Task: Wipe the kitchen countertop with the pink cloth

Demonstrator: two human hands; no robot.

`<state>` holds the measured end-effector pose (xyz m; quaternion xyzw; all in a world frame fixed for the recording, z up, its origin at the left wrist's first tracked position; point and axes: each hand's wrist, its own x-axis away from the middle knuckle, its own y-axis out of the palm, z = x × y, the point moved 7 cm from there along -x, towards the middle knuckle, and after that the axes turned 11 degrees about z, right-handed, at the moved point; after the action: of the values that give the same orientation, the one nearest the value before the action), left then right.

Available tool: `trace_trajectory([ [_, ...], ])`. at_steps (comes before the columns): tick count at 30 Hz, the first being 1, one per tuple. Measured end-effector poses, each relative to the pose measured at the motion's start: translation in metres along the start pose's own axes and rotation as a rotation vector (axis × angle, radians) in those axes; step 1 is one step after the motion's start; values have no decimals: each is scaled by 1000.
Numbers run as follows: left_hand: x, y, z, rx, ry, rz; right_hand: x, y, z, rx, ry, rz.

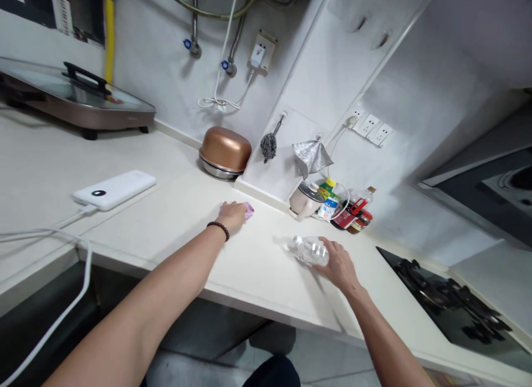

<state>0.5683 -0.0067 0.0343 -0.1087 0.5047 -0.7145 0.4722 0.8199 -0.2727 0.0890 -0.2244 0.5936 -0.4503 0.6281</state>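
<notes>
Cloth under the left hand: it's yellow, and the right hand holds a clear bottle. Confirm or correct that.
Not yellow: the head view shows the cloth under the left hand is light purple. The right hand does hold a clear bottle.

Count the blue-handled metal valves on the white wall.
2: the left blue-handled metal valve sits higher; the right blue-handled metal valve is lower, beside the white plug-in charger. Neither is hidden.

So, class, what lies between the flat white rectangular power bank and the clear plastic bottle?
In the head view, the left hand, touching a crumpled lilac cloth, lies between the power bank and the bottle.
</notes>
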Motion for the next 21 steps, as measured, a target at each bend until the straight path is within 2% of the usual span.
trace_trajectory([
  [2,0,0,-1,-32,9,4,-5,4,-15,21,-42,-27],
  [5,0,-1,0,-39,44,23,-9,6,-16,41,-5,-31],
  [12,1,-2,2,-47,50,36,9,2,32,88,130,-12],
  [14,3,0,7,-58,55,31,17,-1,53,46,180,37],
  [16,8,3,20,-24,101,24,27,-8,84,-40,306,146],
  [18,19,10,44,51,238,-21,45,-19,124,-161,509,301],
  [21,43,25,86,188,514,-182,88,-27,185,-380,840,516],
])
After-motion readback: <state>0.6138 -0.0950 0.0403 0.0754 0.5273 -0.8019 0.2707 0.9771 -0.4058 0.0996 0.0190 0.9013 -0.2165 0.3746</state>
